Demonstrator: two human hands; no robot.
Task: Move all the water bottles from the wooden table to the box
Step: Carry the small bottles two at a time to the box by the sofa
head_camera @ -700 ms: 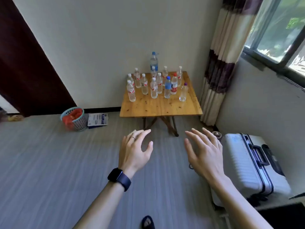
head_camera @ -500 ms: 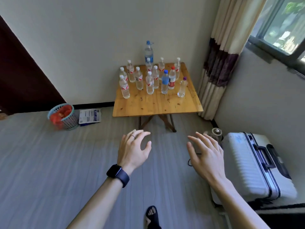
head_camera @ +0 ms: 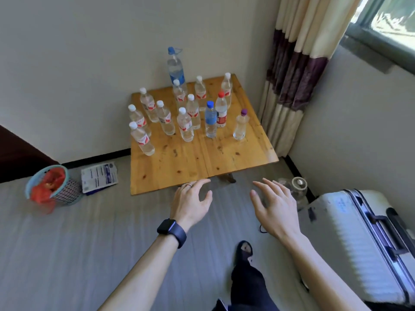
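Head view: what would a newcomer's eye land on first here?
A cluster of upright water bottles crowds the back half of the wooden table, a tall blue-capped bottle rising at the rear. In front, the left hand and right hand reach open and empty toward its near edge; a white suitcase lies at right.

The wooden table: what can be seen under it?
Under the wooden table, only a bit of a dark wooden leg shows past the near edge. The tabletop covers the rest, so anything else there cannot be seen.
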